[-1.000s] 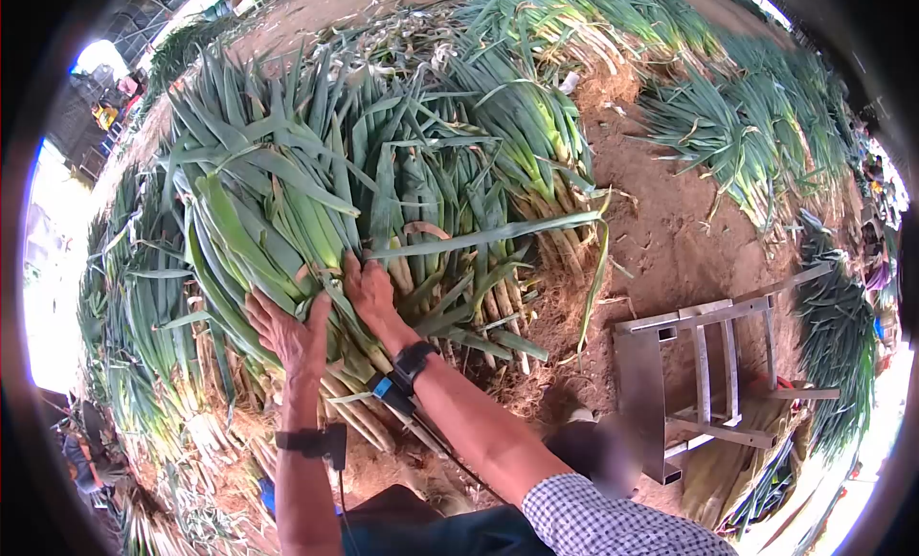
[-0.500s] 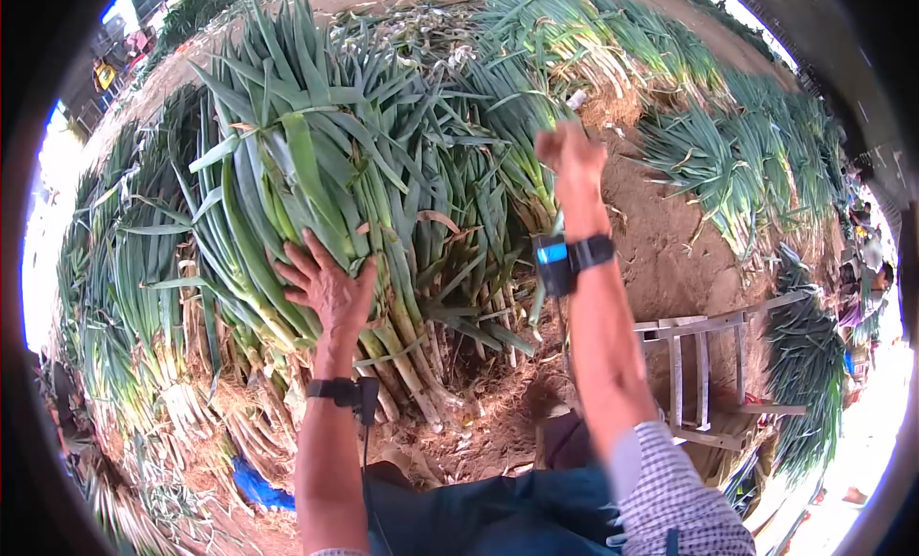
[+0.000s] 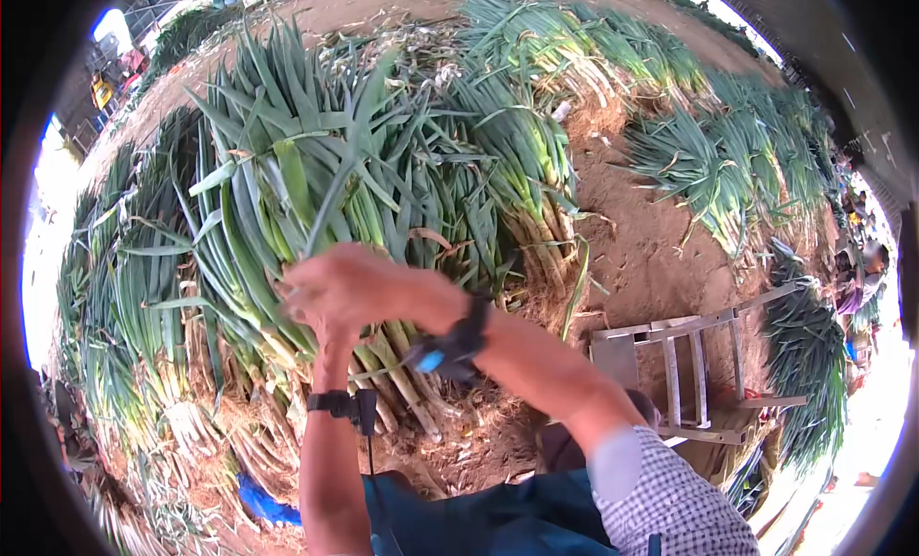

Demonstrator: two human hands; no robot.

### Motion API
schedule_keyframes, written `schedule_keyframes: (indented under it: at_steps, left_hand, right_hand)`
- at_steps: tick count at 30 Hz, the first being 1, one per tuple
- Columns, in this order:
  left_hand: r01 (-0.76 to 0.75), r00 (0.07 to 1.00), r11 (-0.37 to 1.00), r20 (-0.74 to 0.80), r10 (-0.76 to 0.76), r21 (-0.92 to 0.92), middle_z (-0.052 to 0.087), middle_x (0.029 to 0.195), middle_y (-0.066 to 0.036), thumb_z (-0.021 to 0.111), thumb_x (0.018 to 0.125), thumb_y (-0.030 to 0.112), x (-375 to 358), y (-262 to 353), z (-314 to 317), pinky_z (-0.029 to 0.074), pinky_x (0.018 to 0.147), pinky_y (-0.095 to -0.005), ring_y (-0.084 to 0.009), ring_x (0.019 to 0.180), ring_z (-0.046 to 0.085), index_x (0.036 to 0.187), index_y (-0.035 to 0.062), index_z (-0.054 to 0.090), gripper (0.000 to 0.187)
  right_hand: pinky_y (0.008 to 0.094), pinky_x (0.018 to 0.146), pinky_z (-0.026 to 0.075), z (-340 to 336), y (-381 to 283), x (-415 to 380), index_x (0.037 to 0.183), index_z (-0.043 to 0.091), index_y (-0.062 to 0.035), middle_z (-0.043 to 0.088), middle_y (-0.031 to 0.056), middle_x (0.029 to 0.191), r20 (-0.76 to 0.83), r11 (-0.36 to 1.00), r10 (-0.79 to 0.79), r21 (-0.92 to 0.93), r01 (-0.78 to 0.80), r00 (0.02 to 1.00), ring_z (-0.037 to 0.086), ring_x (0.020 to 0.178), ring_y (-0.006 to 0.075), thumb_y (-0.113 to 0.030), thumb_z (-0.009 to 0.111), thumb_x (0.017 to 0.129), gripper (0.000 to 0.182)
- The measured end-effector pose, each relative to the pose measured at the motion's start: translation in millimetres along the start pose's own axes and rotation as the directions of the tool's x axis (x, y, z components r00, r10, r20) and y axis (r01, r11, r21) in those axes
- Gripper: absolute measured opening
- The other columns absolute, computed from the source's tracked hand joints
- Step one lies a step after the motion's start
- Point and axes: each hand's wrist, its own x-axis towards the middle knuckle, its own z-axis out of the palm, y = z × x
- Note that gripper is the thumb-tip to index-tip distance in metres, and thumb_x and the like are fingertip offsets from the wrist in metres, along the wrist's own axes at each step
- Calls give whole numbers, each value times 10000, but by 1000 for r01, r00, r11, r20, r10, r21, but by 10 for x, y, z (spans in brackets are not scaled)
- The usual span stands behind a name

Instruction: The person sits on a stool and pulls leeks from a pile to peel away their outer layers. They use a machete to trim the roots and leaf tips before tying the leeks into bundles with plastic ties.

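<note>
A large bundle of green leeks [image 3: 263,192] stands upright in front of me, with leaves wrapped around its upper part. My right hand [image 3: 359,286] reaches across to the lower middle of this bundle, its fingers curled and blurred. Beneath it, my left hand [image 3: 335,334] is mostly covered, and its fingers are hidden. A long leaf [image 3: 352,163] rises from my right hand over the front of the bundle. Pale stalks [image 3: 412,384] show to the right of my left wrist.
More leeks [image 3: 134,288] stand at the left. Other bundles [image 3: 723,163] lie at the right and back. A metal frame [image 3: 699,374] stands on the brown soil [image 3: 661,240] at the right. Blue plastic [image 3: 266,500] lies at the lower left. A person [image 3: 862,278] is at the far right.
My right hand has swung left and down from the far side onto the bundle, over my left hand. A long leaf now stands up from it. The view has shifted slightly.
</note>
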Motion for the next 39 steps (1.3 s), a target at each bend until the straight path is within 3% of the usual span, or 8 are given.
schedule_keyframes:
  at_steps: [3, 5, 9, 17, 20, 23, 32, 39]
  left_hand:
    - [-450, 853, 885, 238, 465, -118, 301, 1495, -271, 706, 805, 450, -11, -347, -479, 220, 1097, -669, -498, 1423, 180, 1480, 70, 335, 859]
    - [-426, 815, 885, 345, 466, -190, 73, 1577, -219, 713, 767, 525, 27, -443, -366, 84, 1102, -693, -479, 1448, -27, 1542, 127, 131, 1048]
    - [-433, 816, 880, 328, 475, -197, 6, 1621, -190, 711, 743, 584, 45, -461, -280, 26, 1097, -715, -484, 1462, -72, 1573, 172, 85, 1119]
    - [-427, 816, 886, 346, 464, -181, 24, 1609, -215, 748, 744, 479, 2, -387, -382, 58, 1103, -704, -474, 1467, -65, 1569, 152, 85, 1108]
    - [-455, 799, 885, 391, 456, -102, -10, 1604, -253, 748, 749, 477, -18, -322, -347, 23, 1099, -714, -475, 1463, -85, 1564, 110, 85, 1113]
    - [-375, 813, 913, 415, 408, -162, -6, 1596, -270, 758, 743, 477, -11, -329, -415, 18, 1086, -729, -498, 1454, -77, 1554, 74, 104, 1117]
    - [-401, 791, 896, 421, 443, -191, 2, 1584, -284, 776, 732, 460, 4, -270, -485, 52, 1063, -746, -522, 1446, -87, 1557, 86, 60, 1155]
    - [-402, 785, 897, 434, 441, -184, 25, 1578, -284, 751, 744, 506, 8, -280, -483, 63, 1058, -758, -529, 1443, -67, 1553, 80, 80, 1135]
  right_hand:
    - [429, 587, 485, -366, 1140, -891, 802, 695, -81, 673, 177, 816, -82, 899, 413, -120, -420, 907, 591, 621, 362, -261, 583, 887, 229]
    - [458, 667, 514, -455, 2116, -1590, 853, 710, -38, 675, 195, 833, 93, 698, 475, -646, -310, 875, 654, 772, 380, -212, 587, 846, 213]
    - [460, 802, 536, -161, 2895, -2533, 853, 714, -16, 677, 225, 915, 90, 571, 780, -506, -646, 619, 657, 918, 383, -167, 587, 830, 199]
    - [494, 884, 513, -331, 3143, -2616, 1087, 628, -56, 664, 207, 1094, -286, 379, 814, -398, -836, 505, 620, 1081, 387, -114, 705, 727, 372]
    - [492, 789, 518, -263, 3586, -2763, 1132, 607, -41, 664, 213, 1076, -350, 416, 782, -324, -850, 516, 657, 949, 386, -140, 394, 966, 287]
    - [470, 929, 498, -190, 4110, -2964, 1338, 502, -32, 622, 242, 1195, -180, 557, 705, -458, -693, 686, 617, 1088, 395, -36, 563, 846, 495]
    - [467, 809, 548, -149, 3836, -2836, 1261, 505, -35, 644, 230, 1124, -206, 555, 642, -541, -633, 739, 654, 996, 386, -39, 691, 734, 559]
    - [455, 711, 571, 309, 4556, -3021, 840, 704, -72, 695, 191, 829, -368, 365, 647, -619, -696, 667, 695, 861, 366, -134, 714, 746, 113]
